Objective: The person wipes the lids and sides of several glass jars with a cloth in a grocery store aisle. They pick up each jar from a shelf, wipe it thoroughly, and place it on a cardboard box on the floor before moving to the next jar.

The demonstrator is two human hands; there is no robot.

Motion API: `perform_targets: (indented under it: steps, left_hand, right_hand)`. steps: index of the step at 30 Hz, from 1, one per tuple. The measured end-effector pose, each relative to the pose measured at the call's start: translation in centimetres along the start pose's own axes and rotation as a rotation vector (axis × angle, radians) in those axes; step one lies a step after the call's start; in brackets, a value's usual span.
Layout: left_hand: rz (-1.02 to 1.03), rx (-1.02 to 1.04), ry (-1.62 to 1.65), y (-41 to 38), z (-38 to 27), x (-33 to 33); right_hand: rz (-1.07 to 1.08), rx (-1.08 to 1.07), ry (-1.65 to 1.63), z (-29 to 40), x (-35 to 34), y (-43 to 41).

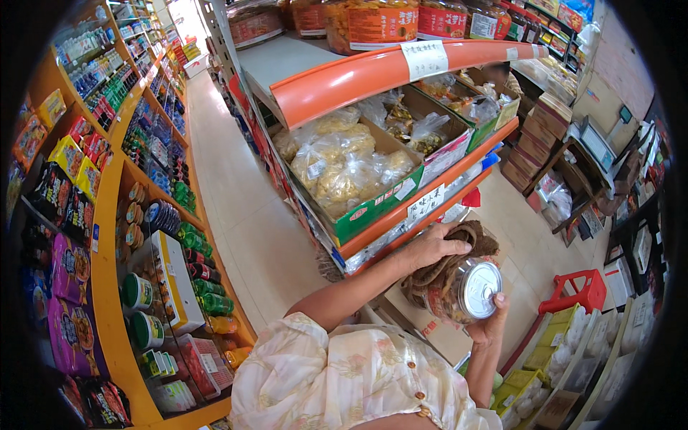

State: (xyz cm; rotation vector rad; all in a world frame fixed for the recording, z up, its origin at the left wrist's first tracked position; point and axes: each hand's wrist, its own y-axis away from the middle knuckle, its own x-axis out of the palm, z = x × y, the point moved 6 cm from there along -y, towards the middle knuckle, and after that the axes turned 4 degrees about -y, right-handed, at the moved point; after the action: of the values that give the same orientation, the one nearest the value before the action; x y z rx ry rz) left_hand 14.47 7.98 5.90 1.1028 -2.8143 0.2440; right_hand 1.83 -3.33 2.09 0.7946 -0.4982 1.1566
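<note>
A clear plastic jar (467, 295) with a silvery pull-ring lid (482, 290) is tilted in front of my body, the lid facing up and right. My right hand (490, 321) grips it at the lid's edge and lower side, with the thumb near the rim. A brown cloth (446, 263) lies bunched against the jar's left side and top. My left hand (442, 248) holds the cloth, its thumb on top of the folds. The jar's contents look brownish; a reddish label is partly covered by the cloth.
An orange-edged shelf (344, 80) with labelled jars stands ahead, above green cartons (376, 201) of bagged food. A cardboard box (430, 328) lies below my hands. Drink shelves (107, 215) line the left; a red plastic stool (578, 290) stands right. A person is partly visible behind the shelf.
</note>
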Motion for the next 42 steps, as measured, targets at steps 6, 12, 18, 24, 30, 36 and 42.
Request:
perform_targets:
  steps: [6, 12, 18, 24, 30, 36, 42]
  left_hand:
    - [-0.054, 0.114, -0.064, 0.4, -0.1, 0.0]
    - [-0.345, 0.396, -0.506, 2.9, -3.0, 0.6]
    - [-0.542, 0.694, -0.790, 5.3, -3.6, 3.0]
    - [-0.519, 0.922, -0.986, 6.3, -3.5, 4.9]
    - [-0.398, 1.032, -1.178, 6.4, -3.8, 6.7]
    - [-0.224, 1.006, -1.167, 5.7, -4.4, 6.6]
    - [-0.087, 0.918, -1.090, 5.6, -4.0, 6.6]
  right_hand:
    - [0.043, -0.003, 0.030, 0.2, 0.1, -0.5]
    - [-0.005, -0.012, -0.049, 0.4, 2.7, -0.7]
    - [0.014, -0.117, -0.281, 0.6, 3.4, -1.9]
    - [0.024, -0.208, -0.477, 0.7, 5.0, -3.0]
    - [-0.007, -0.284, -0.491, 0.4, 3.3, -3.3]
    - [-0.093, -0.257, -0.417, 0.8, 2.4, -3.5]
    - [-0.148, -0.287, -0.382, 1.8, 2.8, -2.4]
